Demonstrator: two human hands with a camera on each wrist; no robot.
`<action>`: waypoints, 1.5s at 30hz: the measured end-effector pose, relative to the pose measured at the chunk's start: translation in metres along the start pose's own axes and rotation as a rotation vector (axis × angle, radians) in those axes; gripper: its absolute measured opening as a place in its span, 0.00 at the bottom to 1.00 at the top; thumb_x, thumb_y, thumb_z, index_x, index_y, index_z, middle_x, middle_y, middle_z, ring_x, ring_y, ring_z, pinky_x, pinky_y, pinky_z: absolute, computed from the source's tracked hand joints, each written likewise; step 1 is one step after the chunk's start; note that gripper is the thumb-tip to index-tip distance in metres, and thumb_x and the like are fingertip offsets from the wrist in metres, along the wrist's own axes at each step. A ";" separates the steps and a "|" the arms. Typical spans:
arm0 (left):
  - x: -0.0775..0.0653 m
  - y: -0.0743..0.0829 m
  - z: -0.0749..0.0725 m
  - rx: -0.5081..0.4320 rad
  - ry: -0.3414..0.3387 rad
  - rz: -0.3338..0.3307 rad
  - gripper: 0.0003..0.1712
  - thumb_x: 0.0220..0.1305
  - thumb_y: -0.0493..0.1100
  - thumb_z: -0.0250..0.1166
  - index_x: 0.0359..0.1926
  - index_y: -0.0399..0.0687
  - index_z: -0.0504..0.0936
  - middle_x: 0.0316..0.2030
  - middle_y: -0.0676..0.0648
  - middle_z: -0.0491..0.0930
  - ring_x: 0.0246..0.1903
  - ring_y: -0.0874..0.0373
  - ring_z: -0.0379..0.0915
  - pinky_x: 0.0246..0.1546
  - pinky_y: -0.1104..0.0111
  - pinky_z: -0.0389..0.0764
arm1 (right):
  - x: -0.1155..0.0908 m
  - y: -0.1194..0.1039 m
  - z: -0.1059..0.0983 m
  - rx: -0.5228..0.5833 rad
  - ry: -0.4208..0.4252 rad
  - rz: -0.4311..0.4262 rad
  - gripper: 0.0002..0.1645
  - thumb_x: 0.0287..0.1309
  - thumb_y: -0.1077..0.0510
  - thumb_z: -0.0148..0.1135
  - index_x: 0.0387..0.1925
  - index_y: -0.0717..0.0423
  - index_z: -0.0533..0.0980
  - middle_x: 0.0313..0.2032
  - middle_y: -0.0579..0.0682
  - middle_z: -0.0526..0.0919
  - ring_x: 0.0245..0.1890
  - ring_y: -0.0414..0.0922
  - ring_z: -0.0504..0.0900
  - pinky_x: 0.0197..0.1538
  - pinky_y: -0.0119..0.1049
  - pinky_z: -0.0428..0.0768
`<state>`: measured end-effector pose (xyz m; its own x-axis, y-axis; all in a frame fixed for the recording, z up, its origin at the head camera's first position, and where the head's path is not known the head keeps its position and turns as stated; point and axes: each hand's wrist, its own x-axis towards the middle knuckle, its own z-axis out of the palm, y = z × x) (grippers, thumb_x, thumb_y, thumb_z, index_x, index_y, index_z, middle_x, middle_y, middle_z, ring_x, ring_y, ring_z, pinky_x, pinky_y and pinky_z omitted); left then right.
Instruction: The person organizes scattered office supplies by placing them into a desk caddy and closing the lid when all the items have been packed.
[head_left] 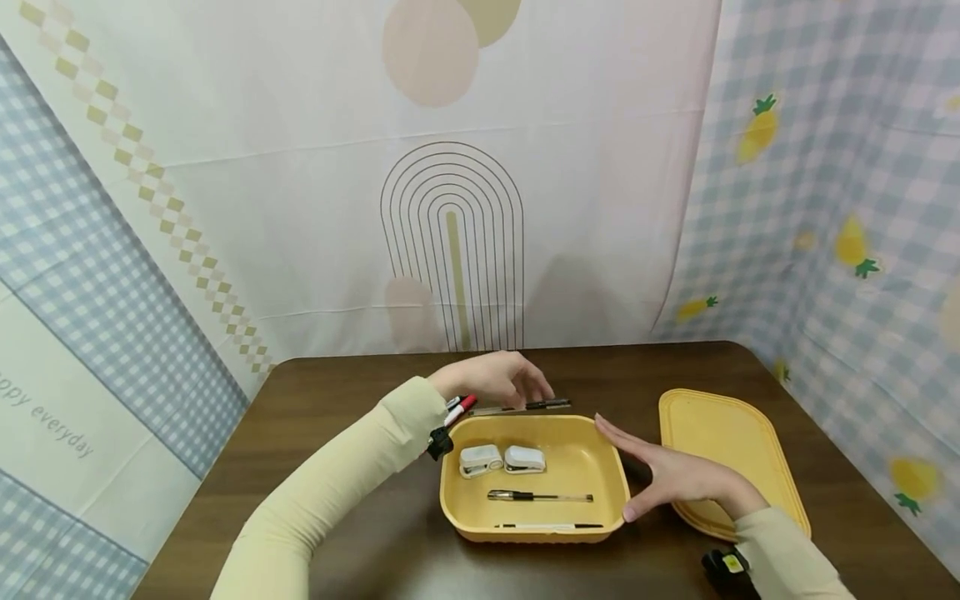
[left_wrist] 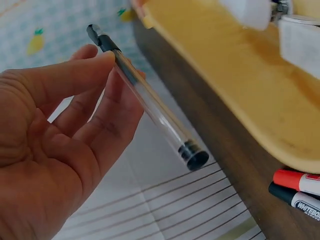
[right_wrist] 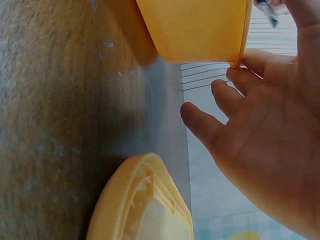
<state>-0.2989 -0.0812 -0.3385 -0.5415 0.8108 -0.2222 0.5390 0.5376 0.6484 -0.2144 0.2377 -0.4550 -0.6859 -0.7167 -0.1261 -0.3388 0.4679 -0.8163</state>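
Beyond the far rim of a yellow plastic box, my left hand pinches a clear-barrelled gel pen with a black cap between thumb and fingers. My right hand is spread along the box's right end, thumb at the near corner and a fingertip at the far one. Inside the box lie two small white staplers, one on the left and one beside it. Nearer the front are a clear pen with a dark cap and a slim white pen, partly hidden by the front wall.
A yellow lid lies on the brown table to the right of the box. Behind the box's left corner are a red-capped marker and a black-capped marker. Patterned cloth hangs behind the table.
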 end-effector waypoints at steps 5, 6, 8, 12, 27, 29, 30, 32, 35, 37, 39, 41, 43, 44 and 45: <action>0.005 0.004 0.011 0.041 -0.028 -0.008 0.26 0.60 0.23 0.63 0.57 0.45 0.84 0.42 0.51 0.84 0.40 0.61 0.80 0.35 0.70 0.82 | 0.000 -0.001 0.001 0.021 0.006 0.003 0.71 0.52 0.55 0.78 0.81 0.35 0.36 0.80 0.51 0.34 0.76 0.61 0.39 0.67 0.71 0.51; 0.006 0.004 0.013 0.033 -0.030 -0.014 0.26 0.59 0.23 0.63 0.57 0.45 0.84 0.42 0.51 0.84 0.39 0.60 0.80 0.35 0.68 0.83 | 0.000 -0.001 0.001 0.024 0.005 0.006 0.71 0.52 0.54 0.78 0.81 0.33 0.36 0.80 0.51 0.34 0.76 0.60 0.39 0.67 0.71 0.51; 0.007 0.005 0.016 0.011 -0.033 -0.031 0.26 0.59 0.22 0.63 0.57 0.44 0.84 0.42 0.50 0.84 0.36 0.60 0.80 0.33 0.64 0.83 | 0.000 -0.001 0.001 0.037 -0.002 0.010 0.71 0.53 0.54 0.78 0.80 0.32 0.35 0.80 0.51 0.33 0.76 0.61 0.38 0.67 0.72 0.50; 0.008 0.005 0.021 0.000 -0.024 -0.058 0.25 0.60 0.22 0.63 0.56 0.44 0.84 0.41 0.49 0.84 0.32 0.61 0.80 0.33 0.60 0.83 | 0.000 0.000 0.002 0.046 -0.008 0.021 0.71 0.53 0.54 0.78 0.80 0.30 0.35 0.80 0.50 0.32 0.76 0.61 0.37 0.68 0.72 0.49; 0.013 -0.008 0.034 -0.009 0.015 -0.079 0.14 0.60 0.25 0.67 0.44 0.43 0.88 0.39 0.50 0.87 0.39 0.59 0.83 0.32 0.71 0.82 | 0.000 0.000 0.001 0.042 -0.006 0.016 0.71 0.53 0.53 0.78 0.80 0.31 0.35 0.80 0.49 0.32 0.76 0.60 0.37 0.68 0.72 0.50; 0.012 -0.009 0.034 -0.006 0.026 -0.080 0.14 0.60 0.26 0.68 0.44 0.44 0.88 0.40 0.50 0.88 0.39 0.60 0.83 0.32 0.71 0.82 | 0.000 0.000 0.001 0.036 -0.003 0.009 0.71 0.53 0.53 0.78 0.80 0.32 0.36 0.80 0.49 0.33 0.77 0.59 0.37 0.68 0.72 0.50; 0.013 -0.009 0.034 -0.008 0.033 -0.081 0.14 0.60 0.26 0.68 0.44 0.45 0.89 0.40 0.51 0.88 0.39 0.61 0.83 0.32 0.71 0.82 | 0.001 0.000 0.000 0.033 -0.002 0.007 0.71 0.53 0.53 0.78 0.80 0.32 0.36 0.80 0.49 0.33 0.77 0.59 0.37 0.68 0.72 0.50; 0.013 -0.010 0.034 -0.019 0.044 -0.085 0.14 0.60 0.27 0.69 0.44 0.45 0.89 0.40 0.51 0.88 0.40 0.61 0.84 0.33 0.71 0.83 | 0.001 -0.001 -0.001 0.032 0.000 0.005 0.71 0.53 0.54 0.78 0.81 0.34 0.36 0.80 0.49 0.33 0.76 0.59 0.37 0.68 0.71 0.50; 0.013 -0.012 0.035 -0.043 0.052 -0.094 0.15 0.60 0.26 0.68 0.45 0.44 0.88 0.40 0.51 0.88 0.40 0.60 0.84 0.33 0.71 0.83 | 0.001 -0.002 -0.001 0.033 -0.001 0.007 0.71 0.52 0.54 0.78 0.81 0.38 0.36 0.80 0.49 0.33 0.77 0.59 0.38 0.68 0.71 0.50; 0.013 -0.013 0.036 -0.058 0.051 -0.101 0.15 0.60 0.25 0.68 0.45 0.43 0.88 0.40 0.50 0.88 0.40 0.58 0.84 0.33 0.70 0.82 | 0.001 -0.002 -0.002 0.036 -0.003 0.010 0.71 0.53 0.54 0.78 0.81 0.41 0.36 0.80 0.49 0.33 0.77 0.59 0.38 0.68 0.71 0.50; 0.012 -0.013 0.037 -0.063 0.048 -0.107 0.15 0.60 0.25 0.68 0.46 0.42 0.88 0.41 0.50 0.88 0.40 0.57 0.84 0.32 0.70 0.82 | 0.000 -0.002 -0.002 0.038 -0.006 0.012 0.71 0.53 0.54 0.78 0.81 0.41 0.36 0.80 0.49 0.33 0.77 0.59 0.38 0.68 0.71 0.50; 0.011 -0.013 0.038 -0.059 0.050 -0.108 0.15 0.60 0.25 0.68 0.46 0.42 0.88 0.41 0.50 0.88 0.41 0.57 0.84 0.32 0.70 0.82 | 0.000 -0.002 -0.001 0.045 -0.008 0.014 0.71 0.53 0.54 0.78 0.81 0.39 0.36 0.80 0.49 0.33 0.77 0.59 0.37 0.68 0.71 0.50; 0.011 -0.013 0.039 -0.048 0.053 -0.105 0.15 0.60 0.25 0.67 0.46 0.42 0.88 0.41 0.50 0.87 0.40 0.57 0.84 0.32 0.70 0.82 | 0.000 -0.003 -0.001 0.050 -0.009 0.016 0.71 0.53 0.53 0.78 0.81 0.36 0.36 0.80 0.49 0.33 0.77 0.59 0.37 0.68 0.71 0.50; 0.010 -0.013 0.039 -0.038 0.057 -0.101 0.15 0.61 0.25 0.67 0.46 0.42 0.88 0.41 0.50 0.87 0.40 0.58 0.84 0.33 0.70 0.82 | -0.001 -0.003 -0.001 0.052 -0.009 0.018 0.71 0.53 0.53 0.78 0.81 0.35 0.36 0.80 0.49 0.33 0.77 0.59 0.37 0.68 0.71 0.50; 0.010 -0.013 0.039 -0.028 0.060 -0.098 0.15 0.61 0.25 0.67 0.46 0.43 0.88 0.40 0.50 0.87 0.39 0.60 0.83 0.33 0.71 0.82 | -0.001 -0.002 0.000 0.054 -0.009 0.019 0.71 0.53 0.53 0.78 0.81 0.35 0.36 0.80 0.49 0.33 0.77 0.59 0.37 0.68 0.71 0.50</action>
<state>-0.2860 -0.0713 -0.3781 -0.6289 0.7390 -0.2416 0.4639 0.6060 0.6462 -0.2131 0.2374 -0.4527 -0.6860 -0.7127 -0.1466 -0.2902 0.4528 -0.8431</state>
